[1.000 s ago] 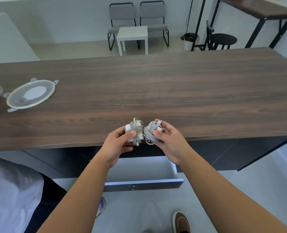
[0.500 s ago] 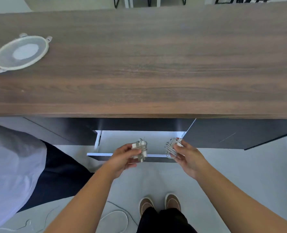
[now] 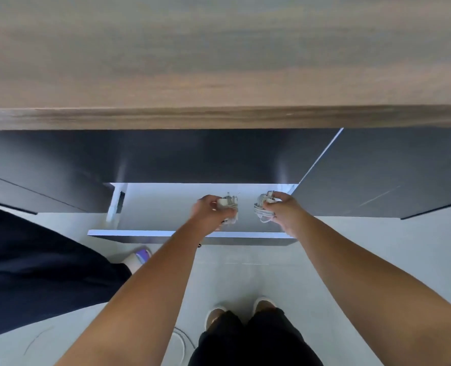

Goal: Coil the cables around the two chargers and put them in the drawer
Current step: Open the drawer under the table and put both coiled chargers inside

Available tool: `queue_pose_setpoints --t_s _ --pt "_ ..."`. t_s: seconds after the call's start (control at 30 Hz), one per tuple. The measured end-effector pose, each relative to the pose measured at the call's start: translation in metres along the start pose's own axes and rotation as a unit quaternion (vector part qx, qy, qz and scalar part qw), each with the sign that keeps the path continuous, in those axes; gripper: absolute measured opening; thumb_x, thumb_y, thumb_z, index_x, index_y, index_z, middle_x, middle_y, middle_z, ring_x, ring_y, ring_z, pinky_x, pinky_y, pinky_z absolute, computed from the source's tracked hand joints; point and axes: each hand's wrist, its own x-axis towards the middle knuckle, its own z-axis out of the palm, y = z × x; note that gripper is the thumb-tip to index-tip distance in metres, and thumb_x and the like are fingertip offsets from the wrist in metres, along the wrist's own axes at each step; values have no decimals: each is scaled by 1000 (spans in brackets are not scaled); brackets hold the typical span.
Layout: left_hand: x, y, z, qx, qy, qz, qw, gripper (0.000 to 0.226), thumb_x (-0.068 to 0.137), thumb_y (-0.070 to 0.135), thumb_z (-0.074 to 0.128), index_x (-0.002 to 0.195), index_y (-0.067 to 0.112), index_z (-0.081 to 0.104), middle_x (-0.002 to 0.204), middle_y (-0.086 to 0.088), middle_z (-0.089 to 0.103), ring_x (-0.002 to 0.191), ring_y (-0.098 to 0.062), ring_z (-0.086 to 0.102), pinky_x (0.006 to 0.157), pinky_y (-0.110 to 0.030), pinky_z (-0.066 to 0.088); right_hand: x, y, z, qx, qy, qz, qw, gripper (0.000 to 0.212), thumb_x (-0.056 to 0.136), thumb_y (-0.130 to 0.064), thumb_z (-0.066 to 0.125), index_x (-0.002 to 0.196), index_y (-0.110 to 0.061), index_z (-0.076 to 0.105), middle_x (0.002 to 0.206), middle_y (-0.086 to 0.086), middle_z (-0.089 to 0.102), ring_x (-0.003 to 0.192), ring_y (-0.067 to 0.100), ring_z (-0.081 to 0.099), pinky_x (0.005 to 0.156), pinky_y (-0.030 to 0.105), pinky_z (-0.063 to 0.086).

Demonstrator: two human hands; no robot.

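Left hand: grips a white charger wrapped in grey cable, over the open drawer.
Right hand: holds the second coiled charger, apart from the first.
Desk: wooden top above the drawer.
Floor: two shoes below.

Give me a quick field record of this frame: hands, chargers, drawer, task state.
left hand: grips left charger, cable coiled round it
right hand: grips right charger, cable coiled round it
drawer: pulled open under the desk
charger position: both over the open drawer, side by side, apart
task state: coiling done; neither charger released yet
other: shoes on the floor below
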Motion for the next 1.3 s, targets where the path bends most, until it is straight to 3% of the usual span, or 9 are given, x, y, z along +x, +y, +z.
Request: queue_pose_setpoints --t_s 0.23,0.43,0.57,0.73,0.9,1.0,1.1,1.2,1.3 --pt "70 -29 38 137 -28 6 990 33 66 36 80 90 15 70 85 -9 72 61 -21 64 56 -29 55 64 30 6 -231 -7 -16 973 30 82 -11 62 112 -18 61 107 6 59 98 25 57 68 22 44" --pt "105 -46 67 239 -118 -55 962 59 69 46 80 113 13 59 104 -9 67 89 -23 66 75 -37 57 95 45 7 -374 -48 45 925 21 88 -5 45 99 -19 57 92 3 50 88 25 48 59 24 41" --pt "119 -46 78 201 -146 -107 963 65 76 38 78 128 17 44 115 -9 59 96 -22 64 83 -36 57 113 50 11 -411 -75 57 907 34 89 -7 49 122 -7 56 103 8 53 91 23 50 96 38 49" --pt "124 -55 81 240 -146 -116 953 56 88 19 67 133 21 34 114 -8 55 85 -14 54 69 -28 45 121 56 11 -448 -87 61 888 39 89 -10 51 127 -5 55 128 15 59 116 30 57 97 33 46" --pt "121 -62 80 285 -150 -60 945 48 87 13 67 129 21 43 126 -8 54 100 -19 51 75 -27 42 112 63 10 -496 -76 33 864 44 94 -2 40 138 -5 45 142 13 47 124 31 50 98 29 42" --pt "115 -61 75 287 -118 -35 950 38 87 9 64 121 20 52 122 -7 59 99 -21 55 85 -31 51 98 56 9 -459 -76 38 885 55 95 -2 34 148 -14 27 155 11 28 135 33 37 105 34 38" --pt "94 -54 61 302 -80 24 950 32 91 10 58 122 17 54 121 -4 58 97 -19 55 77 -26 50 70 38 -1 -377 -52 14 925 62 92 1 35 149 -21 24 152 9 32 126 28 47 85 27 46" --pt "55 -48 34 283 -17 103 953 22 92 20 59 114 21 61 115 4 61 97 -15 56 76 -22 45 34 34 -23 -257 15 -51 965 51 88 -6 39 131 -28 53 127 2 61 89 17 63 52 19 46" --pt "14 -55 10 226 56 92 968 13 92 20 58 99 27 67 104 9 67 90 -11 61 69 -17 45 -9 51 -40 -144 125 -69 979 31 85 -7 48 103 -24 67 83 1 72 77 23 68 55 24 47"
